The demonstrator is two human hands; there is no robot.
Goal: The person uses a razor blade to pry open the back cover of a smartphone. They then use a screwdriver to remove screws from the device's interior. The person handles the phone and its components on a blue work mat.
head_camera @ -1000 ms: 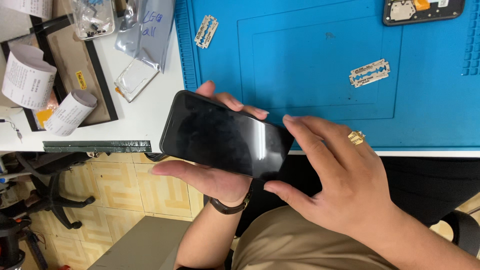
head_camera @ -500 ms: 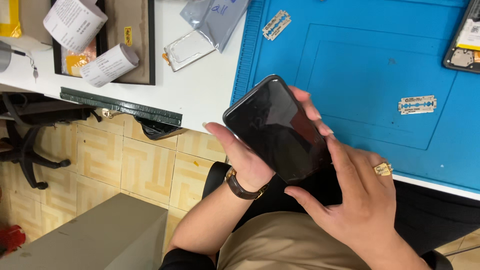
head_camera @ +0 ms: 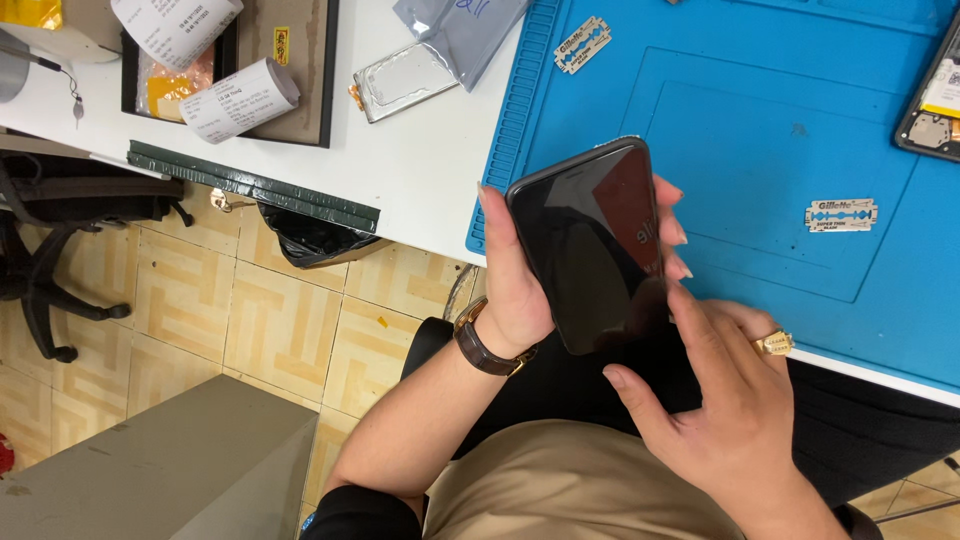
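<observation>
White counter [head_camera: 420,180]: carries paper rolls [head_camera: 238,98] at left, blue mat [head_camera: 760,130] at right.
Left hand [head_camera: 515,290]: palm up, fingers wrapped around the phone's edges, wrist bent back.
Phone [head_camera: 592,245]: black, screen up, held over the mat's near edge, clear of the surface.
Right hand [head_camera: 725,400]: fingers spread, index tip on the phone's lower corner, gripping nothing.
Risk: likely slip to the floor; one-handed hold under fingertip pressure.
Razor blade [head_camera: 841,214]: loose nearby; possible cut.

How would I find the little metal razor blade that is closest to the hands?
Look at the big blue mat on the white table. Right of the black phone lies a razor blade; the other blade sits far up, near the mat's top-left corner.
</observation>
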